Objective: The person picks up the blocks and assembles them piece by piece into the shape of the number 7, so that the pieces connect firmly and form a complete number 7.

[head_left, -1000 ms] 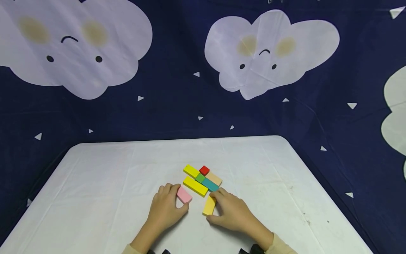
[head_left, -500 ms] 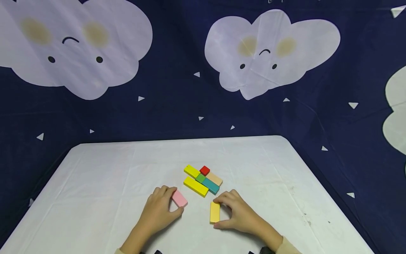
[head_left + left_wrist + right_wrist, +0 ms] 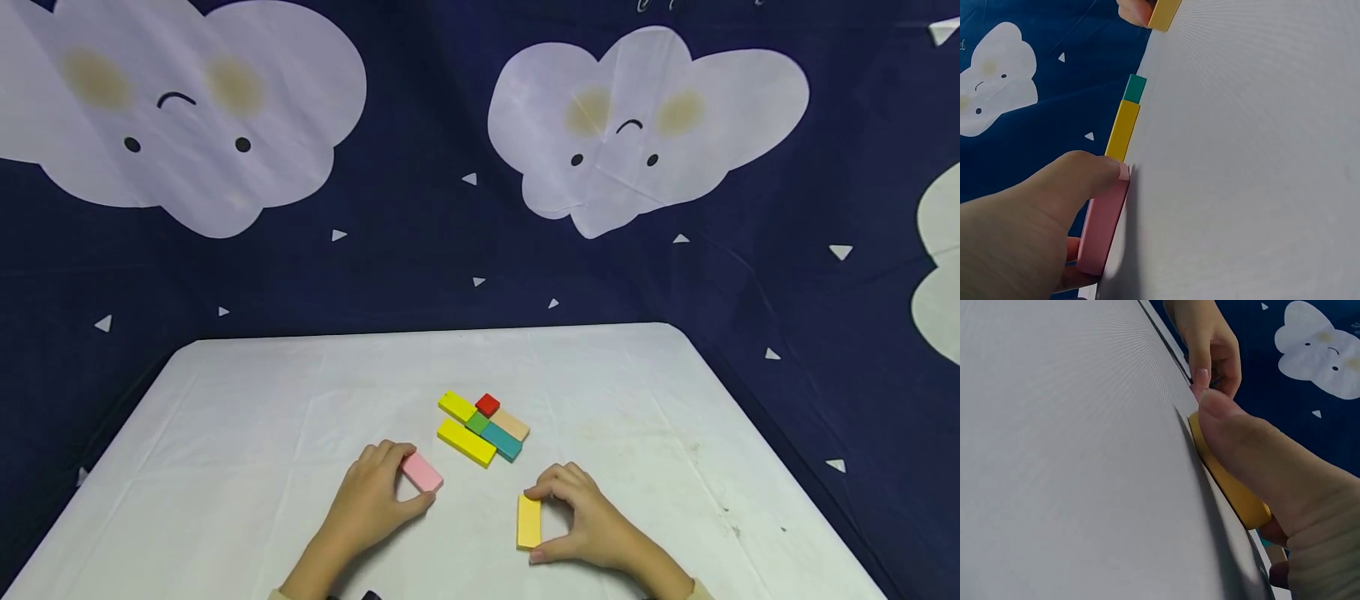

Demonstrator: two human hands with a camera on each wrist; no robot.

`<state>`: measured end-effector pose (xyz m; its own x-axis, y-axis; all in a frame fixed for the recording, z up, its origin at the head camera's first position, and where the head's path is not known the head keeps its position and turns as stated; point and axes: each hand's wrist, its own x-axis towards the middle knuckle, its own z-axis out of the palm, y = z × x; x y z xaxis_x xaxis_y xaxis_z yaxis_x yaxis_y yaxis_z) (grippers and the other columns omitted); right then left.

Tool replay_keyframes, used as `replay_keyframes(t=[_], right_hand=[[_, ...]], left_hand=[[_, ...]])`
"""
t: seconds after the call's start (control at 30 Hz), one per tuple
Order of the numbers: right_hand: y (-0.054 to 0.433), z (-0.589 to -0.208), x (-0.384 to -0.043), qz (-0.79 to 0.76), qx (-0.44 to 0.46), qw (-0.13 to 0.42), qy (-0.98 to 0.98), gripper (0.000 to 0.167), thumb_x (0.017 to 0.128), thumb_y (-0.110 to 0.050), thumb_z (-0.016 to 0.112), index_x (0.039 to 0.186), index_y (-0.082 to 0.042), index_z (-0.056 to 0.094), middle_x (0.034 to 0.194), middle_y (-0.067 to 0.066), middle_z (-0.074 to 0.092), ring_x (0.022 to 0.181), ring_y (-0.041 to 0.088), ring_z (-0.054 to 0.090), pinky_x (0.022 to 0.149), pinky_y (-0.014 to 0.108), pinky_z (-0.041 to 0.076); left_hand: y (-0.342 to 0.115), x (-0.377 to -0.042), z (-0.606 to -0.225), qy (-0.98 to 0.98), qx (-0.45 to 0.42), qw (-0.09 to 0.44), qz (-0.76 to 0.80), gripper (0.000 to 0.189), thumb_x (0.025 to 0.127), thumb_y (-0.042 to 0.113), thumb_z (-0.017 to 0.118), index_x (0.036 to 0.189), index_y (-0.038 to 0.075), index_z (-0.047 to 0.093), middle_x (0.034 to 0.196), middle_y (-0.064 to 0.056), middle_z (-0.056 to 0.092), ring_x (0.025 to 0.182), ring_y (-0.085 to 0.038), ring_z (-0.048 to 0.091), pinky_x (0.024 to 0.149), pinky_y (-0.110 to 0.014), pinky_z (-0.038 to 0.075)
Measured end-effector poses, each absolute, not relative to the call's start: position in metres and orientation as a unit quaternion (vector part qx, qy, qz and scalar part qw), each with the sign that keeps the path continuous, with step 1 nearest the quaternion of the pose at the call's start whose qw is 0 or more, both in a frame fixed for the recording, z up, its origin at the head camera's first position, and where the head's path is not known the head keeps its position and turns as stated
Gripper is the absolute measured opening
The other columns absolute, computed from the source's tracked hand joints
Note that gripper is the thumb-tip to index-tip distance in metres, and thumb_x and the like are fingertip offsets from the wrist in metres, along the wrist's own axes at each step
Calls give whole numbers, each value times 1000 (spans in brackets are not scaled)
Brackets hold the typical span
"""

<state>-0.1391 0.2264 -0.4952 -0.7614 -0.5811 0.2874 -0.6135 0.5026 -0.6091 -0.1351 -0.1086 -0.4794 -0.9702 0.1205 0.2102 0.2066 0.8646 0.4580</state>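
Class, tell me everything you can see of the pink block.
The pink block is a plain, smooth-looking rectangular bar, perhaps painted wood. The left hand pinches it end to end: thumb at the end nearer the person, fingers at the other. Its broad face is up and it lies aslant on or just over the white table, apart from the long yellow block; whether its underside touches the table is hard to tell.

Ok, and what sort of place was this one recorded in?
Probably an indoor tabletop set up for recording, perhaps with a children's theme: a dark-blue backdrop printed with white clouds is behind a white table bearing small coloured blocks. Anything beyond isn't visible.
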Motion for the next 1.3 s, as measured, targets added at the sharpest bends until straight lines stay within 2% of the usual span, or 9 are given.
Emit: replay_keyframes(t=[0.2, 0.33, 0.6, 0.73, 0.97, 1.13, 1.3], right_hand=[[228, -495, -138, 355, 377, 32, -855, 57, 63, -57, 87, 110, -35, 62, 108, -22, 58, 100, 1, 46, 89, 28, 32], [229, -496, -138, 355, 391, 20, -849, 59, 60, -57, 88, 108, -35, 62, 106, -23, 59, 100, -2, 46, 90, 25, 29], [230, -496, -138, 350, 407, 11, -844, 59, 61, -57, 88, 109, -36, 60, 108, -24, 58, 101, -2, 44, 90, 24, 28], [231, -496, -137, 352, 405, 13, -844, 59, 62, -56, 88, 110, -36, 61, 108, -23, 59, 99, -2, 45, 89, 25, 29], [230, -495, -136, 363, 383, -1, -850, 58, 61, -56, 88, 111, -38, 65, 94, -24, 59, 93, -2, 46, 88, 24, 29], [231, -496, -137, 374, 417, 28, -828, 57, 66, -48, 89, 116, -29, 69, 88, -18, 61, 90, 1, 49, 88, 28, 30], [232, -498, -139, 387, 434, 44, -813, 58, 66, -43, 90, 117, -23, 71, 87, -16, 63, 89, 2, 52, 88, 28, 31]], left_hand=[[-109, -136, -480, -960, -85, 90, -250, 63, 70, 48, 84, 118, 12, 64, 108, 2, 65, 93, -13, 51, 84, -37, 46], [-111, -136, -482, -958, -93, 108, -250, 63, 68, 48, 85, 116, 12, 64, 107, 2, 66, 92, -12, 52, 83, -37, 46], [-113, -137, -484, -952, -108, 145, -245, 62, 64, 44, 88, 113, 12, 65, 103, 3, 67, 88, -10, 52, 78, -35, 46], [-113, -138, -484, -954, -108, 142, -242, 61, 66, 44, 87, 114, 12, 66, 102, 2, 67, 89, -12, 53, 79, -36, 47], [-114, -139, -483, -957, -100, 124, -243, 63, 67, 46, 86, 117, 12, 66, 105, 2, 67, 91, -13, 54, 82, -36, 47], [-115, -140, -483, -956, -97, 117, -249, 64, 67, 46, 86, 118, 12, 67, 107, 2, 67, 92, -13, 54, 83, -36, 48], [-115, -140, -482, -953, -100, 129, -254, 63, 65, 43, 87, 116, 10, 68, 106, 1, 68, 94, -14, 57, 85, -39, 49]])
